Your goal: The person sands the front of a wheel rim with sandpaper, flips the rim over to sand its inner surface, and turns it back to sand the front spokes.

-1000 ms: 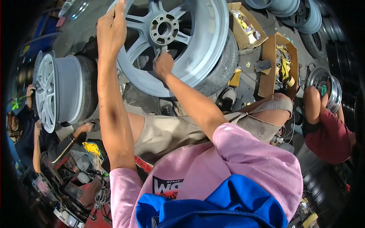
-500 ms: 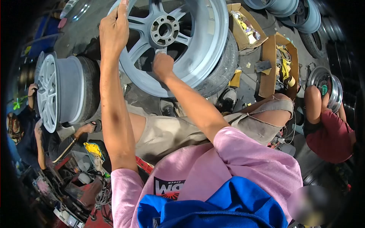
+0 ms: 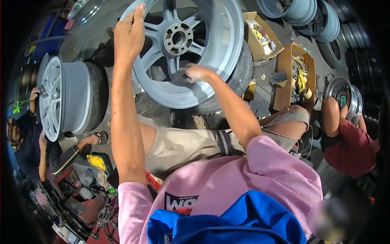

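A grey car wheel rim (image 3: 217, 61) with wide spokes and a bolt-holed hub leans in front of me, on a black tire (image 3: 246, 67). At its left edge my left hand (image 3: 129, 36) is closed around the outer lip, thumb pointing up. Low inside the rim, my right hand (image 3: 196, 74) presses against the inner surface near the bottom spoke. Its fingers are curled and slightly blurred, and look dusted with pale powder. Whatever lies under those fingers is hidden.
Cardboard boxes (image 3: 287, 61) with scraps stand to the right. On the left, another person's hands hold a silver wheel (image 3: 50, 97). A person in a dark red shirt (image 3: 352, 148) sits at right by a chrome rim (image 3: 355, 101). Tools and cables (image 3: 107, 213) lie lower left.
My right hand has moved right and slightly down from near the hub's lower spoke. The rim and my left hand sit slightly lower and further right in view.
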Demonstrator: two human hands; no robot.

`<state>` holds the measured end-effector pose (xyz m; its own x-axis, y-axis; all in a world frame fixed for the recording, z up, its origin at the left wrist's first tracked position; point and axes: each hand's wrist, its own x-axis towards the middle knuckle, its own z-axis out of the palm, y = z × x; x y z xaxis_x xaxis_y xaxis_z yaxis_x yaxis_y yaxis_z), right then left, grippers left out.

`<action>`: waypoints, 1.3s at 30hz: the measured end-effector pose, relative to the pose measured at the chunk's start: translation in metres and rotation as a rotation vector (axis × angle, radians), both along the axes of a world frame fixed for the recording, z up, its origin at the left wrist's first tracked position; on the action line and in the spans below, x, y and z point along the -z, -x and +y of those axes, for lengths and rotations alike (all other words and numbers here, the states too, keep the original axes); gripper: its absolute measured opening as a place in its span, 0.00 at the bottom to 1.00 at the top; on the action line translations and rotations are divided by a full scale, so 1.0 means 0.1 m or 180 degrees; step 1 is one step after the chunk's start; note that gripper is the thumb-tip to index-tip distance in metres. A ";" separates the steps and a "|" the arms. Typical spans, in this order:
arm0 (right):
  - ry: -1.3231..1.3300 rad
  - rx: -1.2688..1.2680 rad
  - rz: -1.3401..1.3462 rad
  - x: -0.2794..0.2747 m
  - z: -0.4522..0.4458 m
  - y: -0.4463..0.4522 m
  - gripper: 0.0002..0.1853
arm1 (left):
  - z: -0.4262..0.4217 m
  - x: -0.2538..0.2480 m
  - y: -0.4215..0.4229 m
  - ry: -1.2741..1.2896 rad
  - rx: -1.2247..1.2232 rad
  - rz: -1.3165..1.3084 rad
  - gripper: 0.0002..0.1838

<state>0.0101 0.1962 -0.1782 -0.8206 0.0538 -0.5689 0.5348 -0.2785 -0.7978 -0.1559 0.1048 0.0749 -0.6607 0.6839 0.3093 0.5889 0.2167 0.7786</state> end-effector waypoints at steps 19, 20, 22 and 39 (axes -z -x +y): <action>-0.5489 -0.0111 0.1225 -0.01 0.48 0.25 0.11 | 0.00 -0.13 -0.37 -0.0294 0.0159 0.0290 0.23; -0.5490 -0.0111 0.1226 -0.01 0.47 0.36 0.11 | 0.00 -0.12 -0.36 -0.0303 0.0177 0.0312 0.23; -0.1326 0.1668 0.1483 -0.03 0.52 0.51 0.11 | 0.00 -0.13 -0.39 -0.0250 0.0134 0.0241 0.23; -0.4953 -0.0510 0.0773 -0.31 0.63 0.45 0.11 | -0.01 -0.09 -0.38 -0.0468 0.0227 0.0283 0.28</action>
